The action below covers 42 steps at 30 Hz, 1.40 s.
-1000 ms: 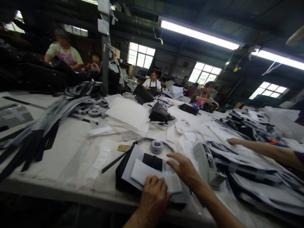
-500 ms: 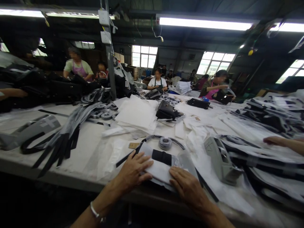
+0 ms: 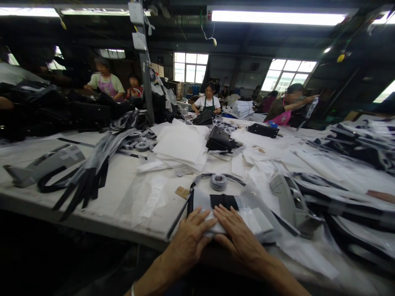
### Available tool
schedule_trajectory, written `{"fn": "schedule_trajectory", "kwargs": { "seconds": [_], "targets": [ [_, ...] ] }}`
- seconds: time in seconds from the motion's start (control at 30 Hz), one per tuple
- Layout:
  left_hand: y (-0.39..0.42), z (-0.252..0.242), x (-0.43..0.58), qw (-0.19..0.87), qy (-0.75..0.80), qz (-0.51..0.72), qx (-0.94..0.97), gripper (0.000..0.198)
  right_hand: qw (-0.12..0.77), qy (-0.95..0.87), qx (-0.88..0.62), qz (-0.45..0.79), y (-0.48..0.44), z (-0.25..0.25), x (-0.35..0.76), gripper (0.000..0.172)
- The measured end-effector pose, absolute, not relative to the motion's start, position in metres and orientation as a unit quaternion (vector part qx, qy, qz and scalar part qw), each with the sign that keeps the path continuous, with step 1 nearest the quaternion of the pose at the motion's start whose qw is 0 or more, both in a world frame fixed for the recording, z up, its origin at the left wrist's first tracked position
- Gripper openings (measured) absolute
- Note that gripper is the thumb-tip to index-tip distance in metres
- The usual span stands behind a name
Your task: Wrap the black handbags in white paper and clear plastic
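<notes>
A black handbag (image 3: 222,201) lies flat near the table's front edge, its lower part covered by white wrapping (image 3: 261,220). My left hand (image 3: 191,231) rests on the left part of that wrapping, fingers outstretched. Pressed flat beside it, nearly touching, is my right hand (image 3: 236,228), its fingers spread over the middle. Beyond the bag's top edge its dark handle (image 3: 202,176) arches around a coil of plastic-wrapped strap (image 3: 218,182). A brown card tag (image 3: 182,192) sits at the bag's left. The bag's near edge is hidden under my hands.
Right of the bag stands a grey tape dispenser (image 3: 288,201); another grey dispenser (image 3: 55,164) is at the left, near dark wrapped straps (image 3: 89,174). White sheets (image 3: 180,144) and a black bag (image 3: 219,139) lie farther back. Several co-workers sit or stand around the table.
My right hand has come closer to my left, across the wrapping. The wrapping now extends to the right past my hand. The camera view has shifted slightly.
</notes>
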<state>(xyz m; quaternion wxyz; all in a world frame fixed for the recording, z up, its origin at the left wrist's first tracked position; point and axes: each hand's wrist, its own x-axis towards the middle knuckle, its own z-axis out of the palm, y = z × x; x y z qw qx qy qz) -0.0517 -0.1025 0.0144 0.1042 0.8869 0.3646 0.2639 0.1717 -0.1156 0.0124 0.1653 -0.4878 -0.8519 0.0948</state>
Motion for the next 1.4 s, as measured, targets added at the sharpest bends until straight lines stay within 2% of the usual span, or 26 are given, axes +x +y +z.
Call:
{"fn": "schedule_trajectory", "kwargs": {
  "seconds": [0.17, 0.27, 0.47, 0.6, 0.73, 0.83, 0.97, 1.07, 1.23, 1.3, 1.4],
  "targets": [
    [-0.090, 0.023, -0.070, 0.032, 0.258, 0.303, 0.917, 0.038, 0.149, -0.849, -0.494, 0.111, -0.118, 0.013, 0.171, 0.077],
    [-0.085, 0.026, -0.076, -0.004, 0.209, 0.344, 0.915, 0.036, 0.147, -0.845, -0.502, 0.112, -0.118, 0.018, 0.167, 0.085],
    [-0.075, 0.044, -0.084, 0.004, 0.187, 0.326, 0.927, 0.034, 0.143, -0.841, -0.511, 0.103, -0.118, 0.019, 0.167, 0.077],
    [-0.073, 0.023, -0.093, -0.020, 0.170, 0.311, 0.935, 0.027, 0.145, -0.853, -0.500, 0.033, -0.124, 0.004, 0.158, 0.075],
    [-0.083, -0.007, -0.102, -0.048, 0.203, 0.284, 0.936, 0.040, 0.149, -0.850, -0.499, -0.077, -0.131, -0.018, 0.141, 0.072],
    [-0.096, -0.002, -0.097, -0.062, 0.243, 0.266, 0.931, 0.046, 0.153, -0.843, -0.501, -0.125, -0.133, -0.027, 0.136, 0.069],
    [-0.104, 0.017, -0.080, -0.101, 0.227, 0.264, 0.932, 0.046, 0.160, -0.838, -0.501, -0.144, -0.130, -0.028, 0.138, 0.063],
    [-0.098, 0.010, -0.072, -0.125, 0.197, 0.271, 0.934, 0.043, 0.157, -0.843, -0.502, -0.118, -0.128, -0.022, 0.140, 0.061],
    [-0.093, -0.020, -0.071, -0.159, 0.200, 0.311, 0.916, 0.040, 0.159, -0.828, -0.533, -0.075, -0.137, -0.019, 0.141, 0.078],
    [-0.098, -0.026, -0.070, -0.178, 0.209, 0.299, 0.914, 0.040, 0.157, -0.821, -0.543, -0.079, -0.140, -0.022, 0.141, 0.084],
    [-0.104, -0.027, -0.065, -0.213, 0.227, 0.247, 0.918, 0.040, 0.151, -0.825, -0.538, -0.083, -0.140, -0.025, 0.141, 0.084]
  ]
}}
